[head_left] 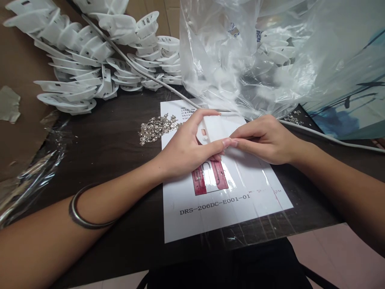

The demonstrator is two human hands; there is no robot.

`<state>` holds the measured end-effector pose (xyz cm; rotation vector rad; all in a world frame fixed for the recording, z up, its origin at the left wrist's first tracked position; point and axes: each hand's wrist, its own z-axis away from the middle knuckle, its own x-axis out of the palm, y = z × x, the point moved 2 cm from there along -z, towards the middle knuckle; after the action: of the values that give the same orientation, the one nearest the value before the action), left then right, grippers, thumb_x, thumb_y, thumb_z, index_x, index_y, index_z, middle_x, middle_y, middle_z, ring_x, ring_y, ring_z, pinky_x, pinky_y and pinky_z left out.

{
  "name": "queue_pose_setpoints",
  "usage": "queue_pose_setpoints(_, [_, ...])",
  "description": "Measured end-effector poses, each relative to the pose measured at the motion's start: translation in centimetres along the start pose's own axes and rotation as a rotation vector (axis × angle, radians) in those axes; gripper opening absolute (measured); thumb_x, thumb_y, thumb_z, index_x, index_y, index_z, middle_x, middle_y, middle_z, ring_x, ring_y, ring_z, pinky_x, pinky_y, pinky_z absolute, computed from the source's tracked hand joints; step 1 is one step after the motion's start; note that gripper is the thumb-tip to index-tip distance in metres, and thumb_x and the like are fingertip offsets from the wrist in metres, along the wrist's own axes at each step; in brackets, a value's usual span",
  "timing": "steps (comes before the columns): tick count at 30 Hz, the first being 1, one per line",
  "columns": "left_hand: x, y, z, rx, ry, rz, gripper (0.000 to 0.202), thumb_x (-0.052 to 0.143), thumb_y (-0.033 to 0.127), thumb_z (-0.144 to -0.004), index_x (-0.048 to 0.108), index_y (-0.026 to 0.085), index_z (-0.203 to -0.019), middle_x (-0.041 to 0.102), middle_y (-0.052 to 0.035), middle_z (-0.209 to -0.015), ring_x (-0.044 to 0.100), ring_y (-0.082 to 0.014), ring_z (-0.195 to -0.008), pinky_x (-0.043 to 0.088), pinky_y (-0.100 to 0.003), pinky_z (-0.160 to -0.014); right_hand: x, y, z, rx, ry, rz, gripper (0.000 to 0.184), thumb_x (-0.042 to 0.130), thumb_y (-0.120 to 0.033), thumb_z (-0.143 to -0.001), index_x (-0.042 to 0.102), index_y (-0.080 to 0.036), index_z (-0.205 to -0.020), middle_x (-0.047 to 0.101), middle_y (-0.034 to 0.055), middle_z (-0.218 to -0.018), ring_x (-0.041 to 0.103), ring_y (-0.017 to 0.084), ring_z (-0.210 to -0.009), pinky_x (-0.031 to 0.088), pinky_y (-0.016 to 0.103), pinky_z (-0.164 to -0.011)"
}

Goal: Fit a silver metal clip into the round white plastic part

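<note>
My left hand (197, 144) is closed around a white plastic part (215, 127) with a flat face and a small slot near its left side. The thumb lies along its near edge. At that edge's right end, the thumb and fingers of my right hand (261, 138) are pinched together, touching the tip of my left thumb. Whatever is between the right fingertips is hidden. Beneath both hands lies a printed sheet (192, 222) with a red picture and "DRS-206DC-E001-01" on it. A pile of small metal terminals (156, 129) sits left of my left hand, partly on the sheet.
Stacks of similar white plastic parts (75, 68) stand at the back left. A clear plastic bag (222, 60) with more white parts fills the back right. A grey cable (144, 74) crosses behind my hands. More metal pieces (294, 118) lie at the right.
</note>
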<state>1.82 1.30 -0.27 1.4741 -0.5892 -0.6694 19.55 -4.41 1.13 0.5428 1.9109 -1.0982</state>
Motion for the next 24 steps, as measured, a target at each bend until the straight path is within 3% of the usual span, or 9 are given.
queue_pose_setpoints(6, [-0.12, -0.27, -0.01, 0.036, -0.019, -0.045, 0.054, 0.077, 0.027, -0.073, 0.048, 0.024, -0.118, 0.069, 0.0027, -0.078, 0.070, -0.0157, -0.061, 0.059, -0.026, -0.051, -0.05, -0.31, -0.09, 0.003, -0.023, 0.019, 0.041, 0.047, -0.036, -0.096, 0.068, -0.012, -0.070, 0.042, -0.0050, -0.047, 0.031, 0.002, -0.045, 0.025, 0.020, -0.048])
queue_pose_setpoints(14, [-0.01, -0.20, 0.23, 0.081, -0.018, -0.175, 0.051, 0.074, 0.037, -0.077, 0.047, 0.025, -0.119, 0.067, 0.0027, -0.078, 0.069, -0.0160, -0.062, 0.059, -0.031, -0.058, -0.02, -0.39, 0.18, 0.026, -0.069, 0.027, 0.046, 0.046, -0.042, -0.096, 0.058, -0.013, -0.061, 0.037, -0.0050, -0.046, 0.029, 0.003, -0.045, 0.023, 0.023, -0.048])
queue_pose_setpoints(19, [-0.19, 0.08, 0.18, 0.079, 0.023, -0.285, 0.052, 0.077, 0.037, -0.073, 0.050, 0.028, -0.116, 0.070, -0.0003, -0.091, 0.068, -0.0154, -0.065, 0.058, -0.030, -0.057, 0.24, -0.47, 0.11, 0.073, -0.056, 0.024, 0.044, 0.046, -0.038, -0.095, 0.058, -0.013, -0.060, 0.035, -0.0051, -0.045, 0.026, 0.002, -0.044, 0.020, 0.024, -0.047])
queue_pose_setpoints(24, [-0.04, 0.17, 0.17, 0.037, -0.002, -0.177, 0.054, 0.075, 0.035, -0.076, 0.047, 0.026, -0.122, 0.069, -0.0010, -0.086, 0.068, -0.0147, -0.062, 0.059, -0.029, -0.056, 0.50, 0.07, -0.04, 0.051, -0.041, -0.045, 0.044, 0.048, -0.041, -0.095, 0.059, -0.014, -0.061, 0.036, -0.0053, -0.046, 0.028, 0.003, -0.045, 0.022, 0.024, -0.047])
